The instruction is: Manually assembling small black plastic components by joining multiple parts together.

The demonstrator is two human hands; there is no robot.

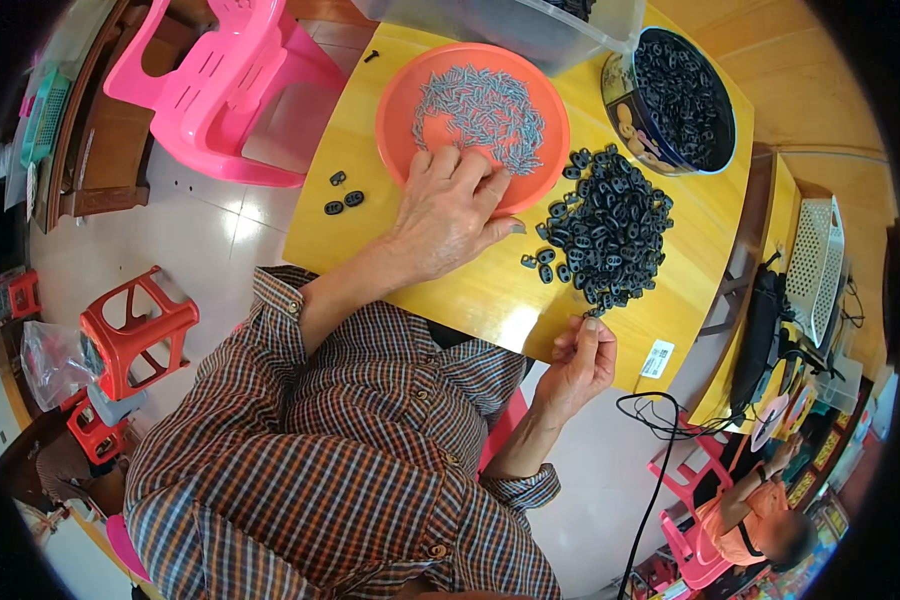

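Observation:
An orange round plate (394,125) on the yellow table holds a heap of small silvery screws (485,110). My left hand (448,215) reaches over its near rim, fingers curled down beside the screws and thumb outside the rim; its fingertips are hidden. To the right lies a pile of small black oval plastic pieces with two holes (610,225). At the pile's near end, by the table edge, my right hand (582,368) is closed, with thumb and forefinger pinching one black oval piece (593,312). Left of the plate lie several loose black pieces (343,203).
A round tin (620,110) full of black pieces stands at the far right, beside a clear plastic box (570,40). A black screw-like bit (372,56) lies far left. Pink chair (205,90) and red stool (135,325) stand leftward; a black cable (660,460) hangs rightward near another person (755,520).

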